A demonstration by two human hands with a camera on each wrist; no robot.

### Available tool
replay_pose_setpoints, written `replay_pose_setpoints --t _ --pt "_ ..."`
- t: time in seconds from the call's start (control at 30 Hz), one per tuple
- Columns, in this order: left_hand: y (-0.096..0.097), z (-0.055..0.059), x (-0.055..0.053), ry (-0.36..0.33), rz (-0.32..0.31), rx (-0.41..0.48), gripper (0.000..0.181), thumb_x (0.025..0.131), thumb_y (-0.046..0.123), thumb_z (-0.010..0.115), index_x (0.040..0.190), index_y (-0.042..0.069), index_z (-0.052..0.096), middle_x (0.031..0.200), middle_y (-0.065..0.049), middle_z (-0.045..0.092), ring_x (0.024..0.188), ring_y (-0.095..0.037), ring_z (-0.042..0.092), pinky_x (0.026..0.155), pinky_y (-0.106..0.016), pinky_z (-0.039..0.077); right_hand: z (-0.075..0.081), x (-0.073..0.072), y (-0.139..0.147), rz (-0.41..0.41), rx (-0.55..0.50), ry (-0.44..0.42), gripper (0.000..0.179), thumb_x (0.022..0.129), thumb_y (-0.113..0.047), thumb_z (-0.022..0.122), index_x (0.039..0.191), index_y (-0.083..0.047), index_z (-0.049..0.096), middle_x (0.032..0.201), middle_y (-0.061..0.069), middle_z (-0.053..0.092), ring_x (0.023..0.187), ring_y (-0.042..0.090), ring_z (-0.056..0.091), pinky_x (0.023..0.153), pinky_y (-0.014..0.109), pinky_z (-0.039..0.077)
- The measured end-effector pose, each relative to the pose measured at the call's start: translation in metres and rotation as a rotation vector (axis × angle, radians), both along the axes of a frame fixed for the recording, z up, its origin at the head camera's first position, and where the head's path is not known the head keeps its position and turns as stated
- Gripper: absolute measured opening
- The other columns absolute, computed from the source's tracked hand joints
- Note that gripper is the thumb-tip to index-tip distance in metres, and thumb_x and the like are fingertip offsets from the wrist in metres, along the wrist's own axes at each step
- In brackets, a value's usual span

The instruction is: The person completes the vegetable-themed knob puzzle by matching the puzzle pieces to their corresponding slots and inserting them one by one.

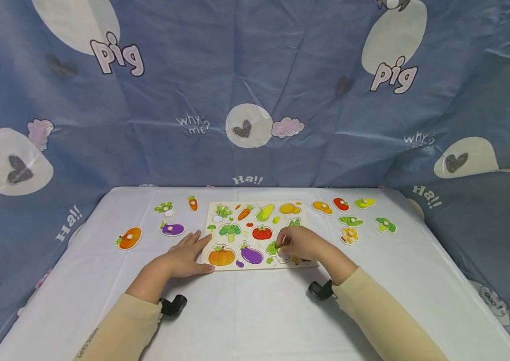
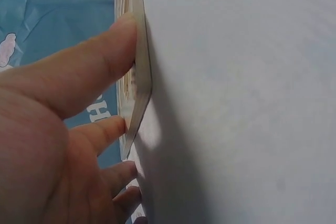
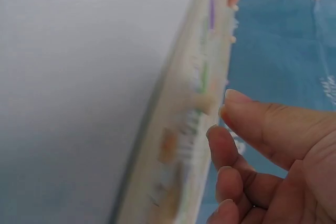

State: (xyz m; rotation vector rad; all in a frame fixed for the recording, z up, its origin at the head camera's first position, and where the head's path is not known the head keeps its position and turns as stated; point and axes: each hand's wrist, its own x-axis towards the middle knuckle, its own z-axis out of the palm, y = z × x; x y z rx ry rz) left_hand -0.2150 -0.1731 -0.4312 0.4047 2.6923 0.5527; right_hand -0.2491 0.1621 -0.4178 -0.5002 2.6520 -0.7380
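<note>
Along the left edge of the vegetable puzzle board (image 1: 261, 244), my left hand (image 1: 189, 256) is spreading wide, its thumb touching the near-left corner. Over the board's right part, my right hand (image 1: 302, 243) is reaching down to a green-and-white vegetable picture (image 1: 283, 258). My right thumb and forefinger are standing narrowly apart just beside a blurred pale knob (image 3: 203, 103), the other fingers curling loosely; whether I am touching it, I cannot tell.

Behind all this, the blue backdrop (image 1: 327, 160) is showing its lettering: "pig" (image 1: 118, 55) twice up high, "why me?" (image 1: 193, 124) left of centre, and "Ha!!" (image 1: 247, 180) in the middle and again on both sides. Small letters are running along my left sleeve (image 1: 119, 321), too unclear for reading.

To the board's left, a pumpkin piece (image 1: 129, 238), an eggplant piece (image 1: 172, 228) and a carrot piece (image 1: 193, 203) are lying loose; to its right, a tomato piece (image 1: 341, 203) and a broccoli piece (image 1: 385, 225) are resting among others. Beyond the board, only a narrow strip of the white table (image 1: 250, 311) is running to the backdrop, while between my forearms it is stretching broadly, giving my wrists room.
</note>
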Motion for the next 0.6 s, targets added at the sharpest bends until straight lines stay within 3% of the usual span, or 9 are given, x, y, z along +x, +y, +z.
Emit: replay_pose_setpoints --t 0.3,0.6 --pt "-0.001 0.0 -0.001 -0.002 0.011 -0.004 0.094 0.085 0.052 0.073 0.157 0.009 0.032 0.163 -0.026 0.016 0.149 -0.049 0.011 0.113 -0.071 0.016 0.023 0.007 0.026 0.015 -0.05 0.102 0.012 0.092 -0.011 0.073 0.103 -0.01 0.068 0.09 -0.001 0.063 0.079 0.016 0.056 0.071 0.034 0.049" --pt "-0.002 -0.004 0.0 0.011 0.003 0.017 0.092 0.086 0.05 0.073 0.156 0.007 0.034 0.163 -0.027 0.017 0.149 -0.049 0.012 0.114 -0.07 0.016 0.035 0.016 0.058 -0.07 -0.071 0.132 0.018 0.093 -0.014 0.072 0.108 -0.006 0.067 0.093 0.001 0.062 0.08 0.019 0.053 0.067 0.034 0.047"
